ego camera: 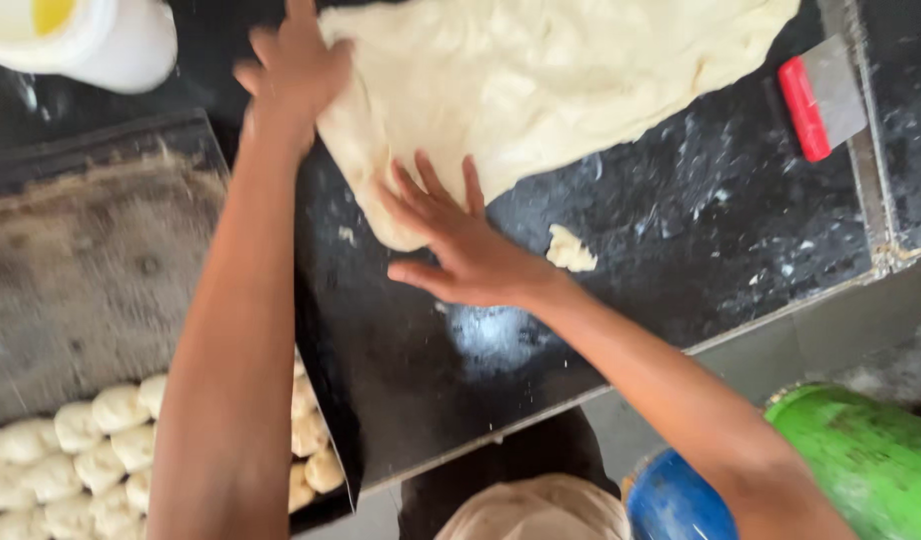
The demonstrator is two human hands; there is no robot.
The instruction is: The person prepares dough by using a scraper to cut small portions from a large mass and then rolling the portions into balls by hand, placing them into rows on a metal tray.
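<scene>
Both hands work a large sheet of pale dough [541, 80] spread over the far middle of a black stone counter [681, 250]. The left hand [296, 65] lies open, fingers spread, on the sheet's left edge; the right hand [461, 245] presses flat and open on its near tip. A small dough scrap [571, 250] lies just beside the right hand. A red-handled scraper [821, 100] rests near the counter's right edge; dough balls [81, 450] fill a tray [91, 250] at its left.
</scene>
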